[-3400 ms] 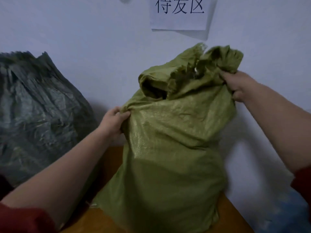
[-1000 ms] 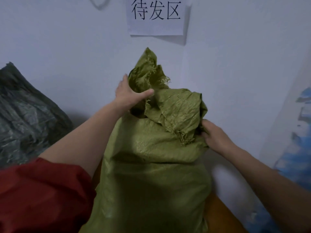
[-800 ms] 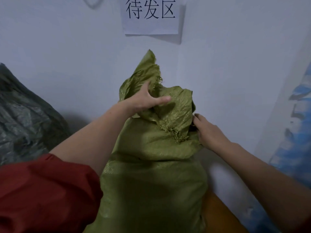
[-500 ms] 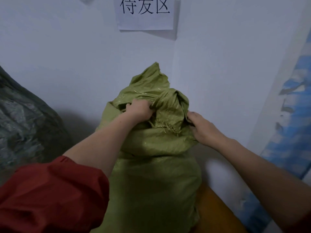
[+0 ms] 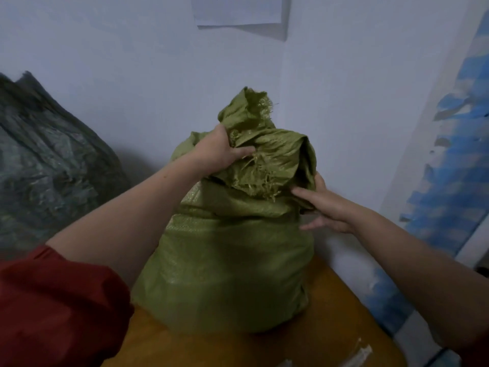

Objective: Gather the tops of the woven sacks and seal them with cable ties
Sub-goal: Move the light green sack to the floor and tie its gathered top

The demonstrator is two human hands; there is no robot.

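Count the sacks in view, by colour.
Green sack: 1
Dark grey sack: 1
Total: 2

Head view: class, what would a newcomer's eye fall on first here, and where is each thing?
A green woven sack stands mid-frame on an orange table against the white wall. The left hand grips its bunched, frayed top, while the right hand touches the sack's right side just below the fold. A dark grey sack bulks at the far left.
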